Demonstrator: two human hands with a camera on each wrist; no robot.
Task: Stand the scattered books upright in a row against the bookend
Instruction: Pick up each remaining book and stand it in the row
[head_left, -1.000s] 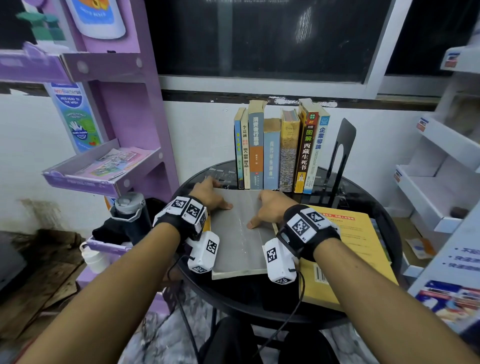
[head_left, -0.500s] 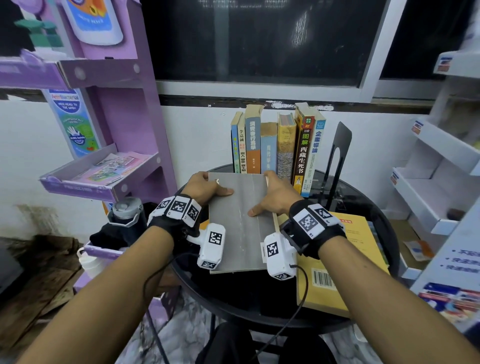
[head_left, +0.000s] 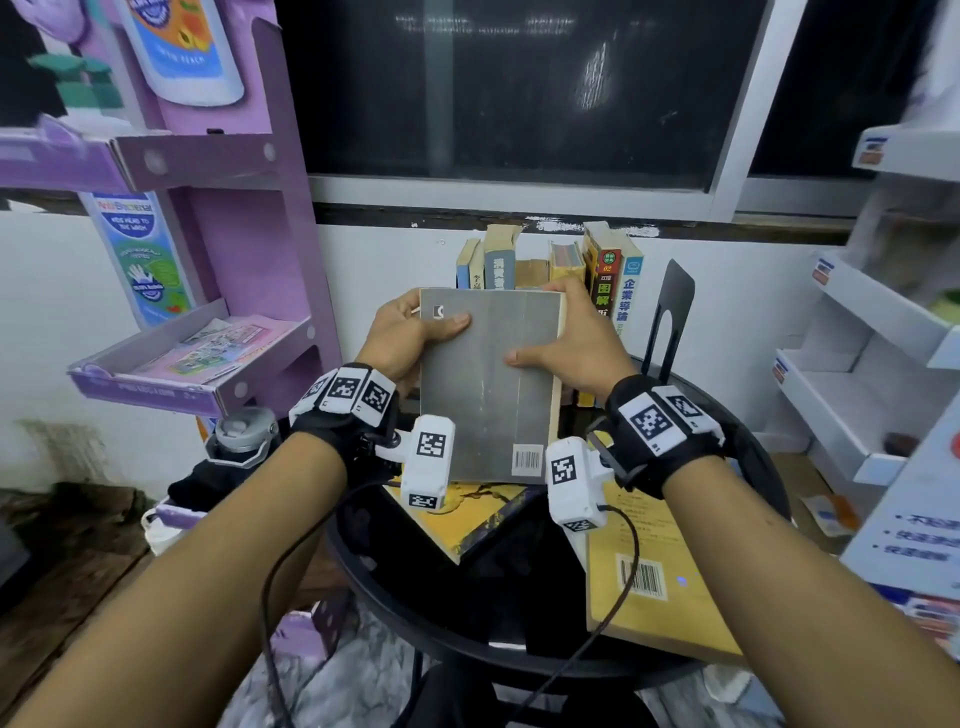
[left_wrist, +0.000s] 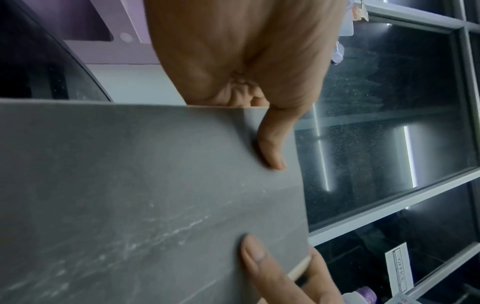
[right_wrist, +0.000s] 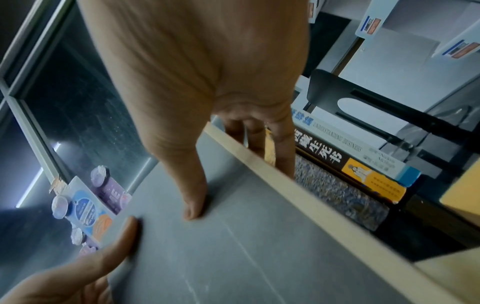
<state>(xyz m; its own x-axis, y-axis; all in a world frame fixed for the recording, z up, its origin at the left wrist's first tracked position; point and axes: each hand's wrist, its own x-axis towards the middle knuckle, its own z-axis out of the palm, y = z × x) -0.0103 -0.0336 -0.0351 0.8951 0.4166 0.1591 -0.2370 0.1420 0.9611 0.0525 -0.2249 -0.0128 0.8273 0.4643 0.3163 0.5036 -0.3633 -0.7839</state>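
Note:
A grey book (head_left: 488, 384) is held up off the round black table (head_left: 524, 613), tilted with its back cover toward me. My left hand (head_left: 410, 332) grips its left edge, thumb on the cover (left_wrist: 270, 144). My right hand (head_left: 566, 338) grips the right, page-side edge, thumb on the cover (right_wrist: 194, 197) and fingers behind. Behind it a row of upright books (head_left: 608, 275) leans toward a black metal bookend (head_left: 672, 312). A yellow book (head_left: 649, 571) lies flat at the right. Another yellowish book (head_left: 467, 514) lies under the grey one.
A purple display rack (head_left: 208, 322) with a tray of leaflets stands left of the table. A grey-capped bottle (head_left: 241, 436) sits beside the table's left rim. White shelves (head_left: 852, 395) stand at the right. The wall and a dark window (head_left: 519, 88) are close behind the books.
The grey book lay flat on the table under both hands. Both hands have lifted it and tipped its far edge up, uncovering a yellowish book beneath.

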